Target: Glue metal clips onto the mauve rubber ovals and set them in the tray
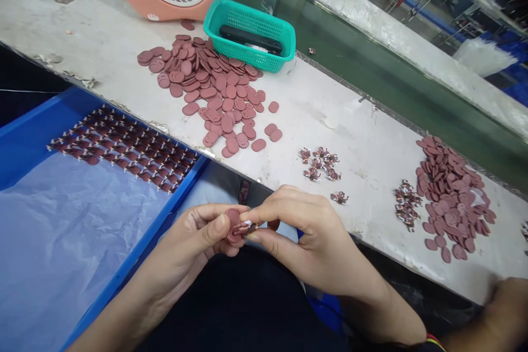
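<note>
Between thumb and fingers, my left hand grips a reddish-brown oval disc. My right hand pinches a small brown-and-white figurine against that disc; whether the two are joined I cannot tell. Both hands are closed, close together in front of my body, below the table edge. A loose heap of similar oval discs, some with small holes, lies on the table beyond my hands. Several small figurines are grouped on the table past my right hand, with a single figurine nearer.
A blue tray at left holds rows of assembled figurines on plastic sheeting. A green basket with a black object and an orange fan stand behind. At right are more discs, figurines and another person's blurred arm.
</note>
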Demonstrator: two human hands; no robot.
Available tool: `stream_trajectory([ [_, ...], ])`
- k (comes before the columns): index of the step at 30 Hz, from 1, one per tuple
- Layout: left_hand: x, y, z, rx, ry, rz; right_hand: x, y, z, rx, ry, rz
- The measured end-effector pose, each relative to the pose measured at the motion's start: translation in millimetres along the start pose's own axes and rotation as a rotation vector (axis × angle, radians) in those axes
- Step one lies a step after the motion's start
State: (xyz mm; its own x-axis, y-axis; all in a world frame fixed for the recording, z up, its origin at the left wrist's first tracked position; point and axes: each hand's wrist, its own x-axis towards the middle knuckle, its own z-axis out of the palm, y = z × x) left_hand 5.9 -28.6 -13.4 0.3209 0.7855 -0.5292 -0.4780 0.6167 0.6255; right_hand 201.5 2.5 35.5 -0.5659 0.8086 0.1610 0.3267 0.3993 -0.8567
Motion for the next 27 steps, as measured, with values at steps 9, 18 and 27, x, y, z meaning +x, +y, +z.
stream_trajectory([
  [9, -3.0, -2.1, 0.0, 0.014, 0.006, 0.045, 2.2, -1.8, -1.2, -0.067, -0.042, -0.035],
  [18, -14.1, -4.5, 6.6, 0.034, 0.067, 0.077, -4.4, -6.4, 1.6, -0.095, -0.006, -0.149],
  [27, -38.1, -25.6, 14.4, 0.060, 0.095, 0.089, -33.1, -15.4, 9.2, -0.076, 0.018, -0.221],
])
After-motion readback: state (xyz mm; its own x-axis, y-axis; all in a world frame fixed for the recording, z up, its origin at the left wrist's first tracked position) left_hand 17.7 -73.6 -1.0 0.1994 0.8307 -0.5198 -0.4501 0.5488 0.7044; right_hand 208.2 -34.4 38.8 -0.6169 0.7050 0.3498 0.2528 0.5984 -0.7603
